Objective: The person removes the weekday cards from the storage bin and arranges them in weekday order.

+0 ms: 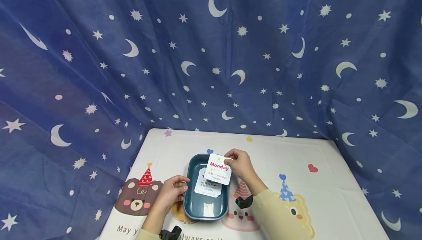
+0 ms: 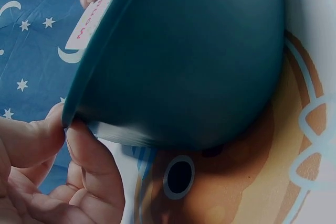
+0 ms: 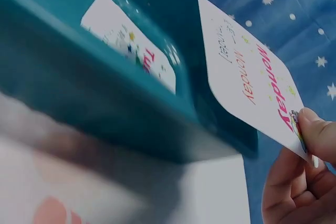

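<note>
My right hand pinches a white card printed "Monday" by its upper right corner, over the far right part of a dark teal tray. In the right wrist view, thumb and fingers grip the corner of this Monday card. A Tuesday card lies in the tray on at least one more card, partly covered by the Monday card in the head view. At the tray's left side, my left hand pinches the rim between thumb and finger, as the left wrist view shows of the teal tray.
The tray stands on a white tablecloth printed with a bear, other party-hat animals and lettering. Behind the table hangs a blue curtain with white moons and stars. Each wrist wears a black camera.
</note>
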The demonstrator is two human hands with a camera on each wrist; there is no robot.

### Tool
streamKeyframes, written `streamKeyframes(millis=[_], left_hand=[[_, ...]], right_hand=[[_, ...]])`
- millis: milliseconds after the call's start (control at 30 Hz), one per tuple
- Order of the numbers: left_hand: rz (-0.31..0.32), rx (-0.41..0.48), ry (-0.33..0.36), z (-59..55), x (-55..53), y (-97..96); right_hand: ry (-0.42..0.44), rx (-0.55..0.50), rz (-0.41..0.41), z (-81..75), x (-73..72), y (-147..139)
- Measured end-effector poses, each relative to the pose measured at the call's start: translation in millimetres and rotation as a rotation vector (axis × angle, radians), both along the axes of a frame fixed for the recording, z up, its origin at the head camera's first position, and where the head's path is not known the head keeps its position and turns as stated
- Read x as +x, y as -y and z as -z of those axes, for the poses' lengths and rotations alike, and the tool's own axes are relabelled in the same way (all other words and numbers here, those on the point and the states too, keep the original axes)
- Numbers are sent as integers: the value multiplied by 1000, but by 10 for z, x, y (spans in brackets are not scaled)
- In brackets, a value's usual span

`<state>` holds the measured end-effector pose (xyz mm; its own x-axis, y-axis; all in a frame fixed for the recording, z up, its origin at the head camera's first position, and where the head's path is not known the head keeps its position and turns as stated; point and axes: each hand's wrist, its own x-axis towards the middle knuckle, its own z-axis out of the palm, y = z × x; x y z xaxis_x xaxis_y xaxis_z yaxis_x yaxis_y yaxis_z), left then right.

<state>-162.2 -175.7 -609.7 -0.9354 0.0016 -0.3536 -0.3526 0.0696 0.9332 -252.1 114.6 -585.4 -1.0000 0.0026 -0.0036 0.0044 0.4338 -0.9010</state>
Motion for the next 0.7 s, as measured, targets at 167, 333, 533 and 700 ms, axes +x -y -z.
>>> streamKeyframes(millis=[167, 333, 533, 700], left_hand=[[-1, -6, -12, 15, -10, 5], [2, -11, -7, 23, -15, 13], [14, -15, -4, 18, -16, 18], [12, -17, -3, 8, -19, 13]], right_hand=[[27, -11, 21, 12, -73, -184], [46, 5, 57, 29, -141, -388], [63, 24, 95, 64, -238, -617], [87, 32, 121, 90, -300, -769]])
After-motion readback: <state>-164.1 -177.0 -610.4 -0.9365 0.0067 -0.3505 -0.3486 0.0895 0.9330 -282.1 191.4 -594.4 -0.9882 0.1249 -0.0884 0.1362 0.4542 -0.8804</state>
